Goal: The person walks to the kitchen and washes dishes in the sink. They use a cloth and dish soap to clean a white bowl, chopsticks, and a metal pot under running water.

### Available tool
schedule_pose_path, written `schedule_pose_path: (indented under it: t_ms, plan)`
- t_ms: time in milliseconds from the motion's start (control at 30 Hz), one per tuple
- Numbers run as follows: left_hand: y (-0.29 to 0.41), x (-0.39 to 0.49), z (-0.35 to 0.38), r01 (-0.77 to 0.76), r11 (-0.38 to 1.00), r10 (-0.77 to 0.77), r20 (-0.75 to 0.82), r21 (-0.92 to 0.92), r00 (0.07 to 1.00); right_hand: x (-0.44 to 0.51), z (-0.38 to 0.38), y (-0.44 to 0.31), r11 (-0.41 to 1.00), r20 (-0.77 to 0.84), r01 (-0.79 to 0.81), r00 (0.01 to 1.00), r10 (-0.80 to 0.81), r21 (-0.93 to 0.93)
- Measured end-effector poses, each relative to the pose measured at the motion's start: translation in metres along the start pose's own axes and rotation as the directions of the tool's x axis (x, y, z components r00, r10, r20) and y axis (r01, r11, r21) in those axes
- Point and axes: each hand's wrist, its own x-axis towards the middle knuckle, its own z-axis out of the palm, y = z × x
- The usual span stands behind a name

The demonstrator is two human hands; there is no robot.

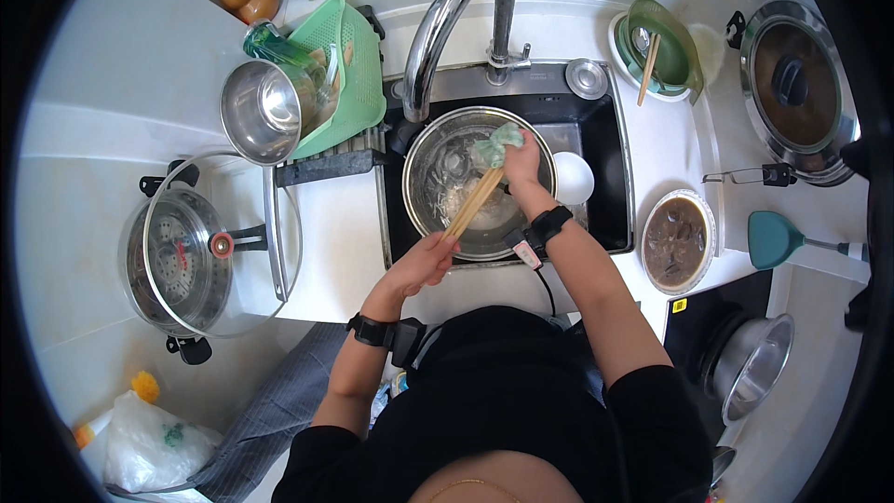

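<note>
My left hand (424, 262) grips one end of a bundle of wooden chopsticks (476, 201), near the front edge of the sink. Over the large steel basin (412, 206), my right hand (524, 162) holds a crumpled pale green cloth (500, 142) by the far ends of the chopsticks. The basin stands in the dark sink (611, 202) with some water and items I cannot make out in it. Beside it in the sink is a white bowl (574, 178), partly hidden by the basin. A chrome faucet (457, 14) arches over the basin's far left rim.
Left stand a green plastic basket (363, 84), a steel saucepan (258, 112) and a steamer pot (174, 265) with a glass lid. Right are stacked green bowls (674, 49), a bowl of brown soup (674, 244), a lidded pan (796, 84), a teal spatula (775, 240) and a steel bowl (758, 367).
</note>
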Motion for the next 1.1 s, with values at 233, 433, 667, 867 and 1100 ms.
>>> schedule_pose_path:
  t_ms: [233, 433, 667, 867, 1100]
  plan:
    - [-0.001, 0.014, -0.012, -0.146, 0.989, 0.132, -0.277, -0.032, 0.952, -0.040, -0.019, -0.016, 0.938, 0.203, -0.192, 0.970, 0.136, 0.289]
    - [0.000, 0.047, 0.009, -0.135, 0.990, 0.119, -0.287, -0.037, 0.951, -0.092, 0.021, 0.001, 0.993, 0.388, -0.048, 0.922, 0.001, 0.111]
    - [-0.003, 0.013, 0.009, -0.059, 0.998, 0.064, -0.217, 0.028, 0.974, -0.025, 0.028, 0.019, 0.994, 0.061, 0.007, 0.998, -0.014, 0.110]
    - [-0.018, -0.012, -0.010, -0.030, 0.999, 0.035, -0.193, 0.029, 0.981, 0.011, -0.013, 0.004, 0.985, -0.026, -0.020, 0.999, 0.025, 0.173]
    - [-0.024, 0.046, -0.006, -0.240, 0.498, 0.719, -0.242, 0.833, 0.652, -0.067, -0.006, -0.015, 0.832, 0.436, -0.428, 0.862, 0.259, 0.352]
